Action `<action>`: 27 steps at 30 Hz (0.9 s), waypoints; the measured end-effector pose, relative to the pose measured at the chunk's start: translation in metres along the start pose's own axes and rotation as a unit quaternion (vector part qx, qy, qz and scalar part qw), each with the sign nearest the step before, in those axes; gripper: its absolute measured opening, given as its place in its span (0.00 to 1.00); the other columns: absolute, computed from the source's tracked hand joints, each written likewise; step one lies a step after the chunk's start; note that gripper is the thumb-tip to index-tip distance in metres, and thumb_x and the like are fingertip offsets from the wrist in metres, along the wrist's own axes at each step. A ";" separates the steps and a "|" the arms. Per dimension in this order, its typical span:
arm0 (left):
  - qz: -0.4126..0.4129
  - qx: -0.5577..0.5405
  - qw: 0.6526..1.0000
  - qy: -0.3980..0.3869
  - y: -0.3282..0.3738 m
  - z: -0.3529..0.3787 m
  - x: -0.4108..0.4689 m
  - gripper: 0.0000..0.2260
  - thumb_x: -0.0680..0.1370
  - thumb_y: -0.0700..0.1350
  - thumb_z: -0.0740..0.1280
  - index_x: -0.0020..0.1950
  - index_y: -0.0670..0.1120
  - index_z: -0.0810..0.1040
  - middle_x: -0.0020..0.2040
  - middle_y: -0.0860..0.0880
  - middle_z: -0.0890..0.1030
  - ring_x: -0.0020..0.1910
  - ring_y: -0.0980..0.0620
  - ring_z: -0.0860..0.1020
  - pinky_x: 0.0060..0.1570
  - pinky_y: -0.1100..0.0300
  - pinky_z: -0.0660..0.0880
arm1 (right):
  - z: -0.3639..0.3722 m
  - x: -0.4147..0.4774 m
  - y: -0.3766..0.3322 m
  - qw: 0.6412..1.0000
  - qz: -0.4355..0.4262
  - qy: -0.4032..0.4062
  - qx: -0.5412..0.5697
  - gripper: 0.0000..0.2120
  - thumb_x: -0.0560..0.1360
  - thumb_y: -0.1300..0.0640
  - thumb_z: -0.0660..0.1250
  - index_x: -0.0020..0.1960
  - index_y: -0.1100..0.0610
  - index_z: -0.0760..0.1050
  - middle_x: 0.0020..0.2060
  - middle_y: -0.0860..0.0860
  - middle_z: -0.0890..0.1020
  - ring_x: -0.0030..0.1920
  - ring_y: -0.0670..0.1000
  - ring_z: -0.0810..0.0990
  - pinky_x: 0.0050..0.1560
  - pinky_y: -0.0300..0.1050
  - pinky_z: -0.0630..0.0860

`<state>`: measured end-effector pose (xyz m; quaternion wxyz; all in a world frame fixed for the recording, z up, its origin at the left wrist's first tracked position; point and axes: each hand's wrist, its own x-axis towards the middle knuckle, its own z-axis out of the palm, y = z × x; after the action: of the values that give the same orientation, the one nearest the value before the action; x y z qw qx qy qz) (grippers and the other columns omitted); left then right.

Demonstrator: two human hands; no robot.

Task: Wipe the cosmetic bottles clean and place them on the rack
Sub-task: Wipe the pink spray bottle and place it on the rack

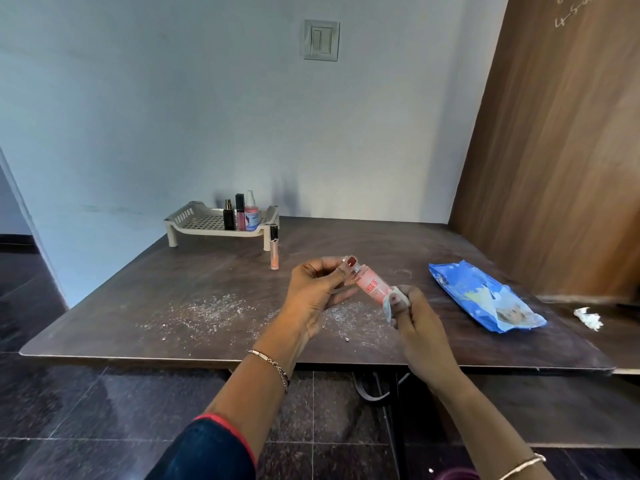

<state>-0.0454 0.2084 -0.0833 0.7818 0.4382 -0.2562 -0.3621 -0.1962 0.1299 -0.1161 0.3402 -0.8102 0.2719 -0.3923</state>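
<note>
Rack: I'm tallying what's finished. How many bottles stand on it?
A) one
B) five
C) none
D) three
D: a black bottle, a black-capped tube and a pink spray bottle stand on the rack; one more tube stands on the table beside it.

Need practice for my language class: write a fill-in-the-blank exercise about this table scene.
The left hand and right hand hold a ____ bottle.
The rack holds ____ bottles.
The wipes packet lying on the table is ____.
Missing words: pink, three, blue.
</note>
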 end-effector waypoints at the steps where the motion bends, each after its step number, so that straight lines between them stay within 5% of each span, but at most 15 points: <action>1: -0.002 0.002 1.000 0.002 0.000 -0.001 0.000 0.12 0.70 0.36 0.72 0.51 0.32 0.78 0.46 0.37 0.83 0.42 0.46 0.84 0.42 0.54 0.82 | 0.000 0.000 0.001 0.999 -0.021 0.004 -0.037 0.19 0.78 0.37 0.50 0.47 0.51 0.70 0.37 0.46 0.76 0.37 0.48 0.74 0.39 0.46 0.69; 4: 0.005 0.011 1.000 -0.012 0.002 -0.002 -0.002 0.11 0.70 0.35 0.71 0.51 0.34 0.79 0.45 0.39 0.83 0.41 0.48 0.84 0.42 0.57 0.82 | 0.002 0.001 -0.002 0.987 -0.048 0.022 -0.153 0.20 0.79 0.40 0.47 0.49 0.53 0.70 0.40 0.48 0.76 0.41 0.51 0.74 0.39 0.47 0.65; 7: 0.015 0.036 0.999 -0.034 0.000 0.002 -0.006 0.09 0.72 0.35 0.70 0.51 0.36 0.80 0.45 0.40 0.84 0.42 0.49 0.84 0.44 0.57 0.82 | 0.006 0.008 -0.014 0.955 -0.074 0.080 -0.275 0.13 0.81 0.57 0.52 0.45 0.57 0.73 0.36 0.55 0.79 0.40 0.59 0.77 0.41 0.50 0.67; 9: 0.019 0.047 0.998 -0.044 -0.004 0.007 -0.009 0.07 0.72 0.34 0.70 0.49 0.37 0.81 0.41 0.43 0.84 0.40 0.50 0.84 0.42 0.58 0.82 | 0.006 0.017 -0.024 0.945 -0.077 0.053 -0.313 0.16 0.80 0.60 0.50 0.48 0.60 0.76 0.36 0.55 0.82 0.43 0.60 0.80 0.51 0.57 0.72; 12: 0.023 0.039 0.998 -0.046 -0.010 0.011 -0.012 0.05 0.73 0.33 0.69 0.47 0.38 0.81 0.38 0.44 0.83 0.37 0.50 0.83 0.39 0.59 0.82 | 0.005 0.035 -0.028 0.973 0.024 -0.105 -0.205 0.15 0.81 0.58 0.50 0.44 0.54 0.74 0.35 0.45 0.82 0.49 0.50 0.78 0.65 0.57 0.67; 14: 0.029 0.053 0.997 -0.047 -0.013 0.012 -0.013 0.05 0.72 0.33 0.70 0.48 0.37 0.80 0.39 0.43 0.83 0.37 0.50 0.83 0.39 0.59 0.82 | 0.001 0.041 -0.033 0.979 0.107 -0.166 -0.042 0.16 0.80 0.57 0.51 0.44 0.58 0.76 0.32 0.50 0.85 0.43 0.52 0.83 0.58 0.53 0.73; 17: 0.044 0.055 0.997 -0.045 -0.012 0.011 -0.015 0.06 0.72 0.33 0.70 0.48 0.36 0.80 0.40 0.42 0.82 0.38 0.51 0.83 0.40 0.59 0.82 | -0.008 0.037 -0.035 0.939 0.224 -0.235 0.111 0.22 0.82 0.54 0.45 0.48 0.62 0.76 0.35 0.61 0.85 0.38 0.56 0.85 0.54 0.47 0.74; 20: 0.048 0.014 0.998 -0.036 -0.003 0.005 -0.014 0.10 0.67 0.35 0.72 0.48 0.37 0.80 0.38 0.44 0.83 0.37 0.51 0.84 0.38 0.59 0.82 | -0.016 0.026 -0.029 0.917 0.264 -0.247 0.167 0.23 0.82 0.56 0.44 0.47 0.65 0.76 0.34 0.62 0.84 0.37 0.59 0.83 0.38 0.42 0.75; 23: 0.041 -0.007 0.999 -0.019 0.001 -0.001 -0.010 0.09 0.67 0.34 0.71 0.47 0.38 0.80 0.38 0.45 0.84 0.37 0.51 0.84 0.35 0.60 0.81 | -0.019 0.018 -0.022 0.900 0.306 -0.227 0.212 0.23 0.82 0.56 0.46 0.44 0.66 0.77 0.31 0.60 0.82 0.38 0.61 0.82 0.34 0.41 0.77; 27: 0.047 0.033 0.998 -0.032 -0.005 0.011 -0.013 0.05 0.72 0.31 0.68 0.46 0.38 0.80 0.35 0.47 0.83 0.36 0.52 0.84 0.37 0.61 0.81 | -0.013 0.031 -0.035 0.945 0.252 -0.181 0.108 0.17 0.80 0.58 0.49 0.47 0.62 0.75 0.35 0.59 0.85 0.35 0.53 0.84 0.37 0.40 0.74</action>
<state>-0.0631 0.2118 -0.0840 0.7748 0.4393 -0.3131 -0.3297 -0.1839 0.1254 -0.0696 0.5567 -0.7311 0.3571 -0.1677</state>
